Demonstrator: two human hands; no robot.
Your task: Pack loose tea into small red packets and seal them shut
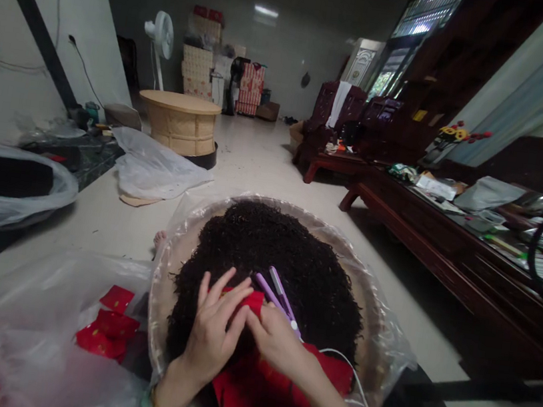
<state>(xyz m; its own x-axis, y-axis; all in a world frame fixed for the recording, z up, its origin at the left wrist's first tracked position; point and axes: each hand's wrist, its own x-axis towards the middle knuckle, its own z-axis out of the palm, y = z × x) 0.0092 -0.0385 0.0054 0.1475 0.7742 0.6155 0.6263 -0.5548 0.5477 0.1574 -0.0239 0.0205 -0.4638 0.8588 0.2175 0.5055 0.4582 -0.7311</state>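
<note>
Indoors, left hand (211, 338) and right hand (277, 340) pinch a red packet (252, 300) over a floor-level tea tray (165, 262).

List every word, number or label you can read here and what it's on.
None can be read.
Red packets in the plastic bag: gold marks, too blurred.
Stacked cartons at the far wall: print too small.
Packages on the long wooden table: labels too blurred.
</note>
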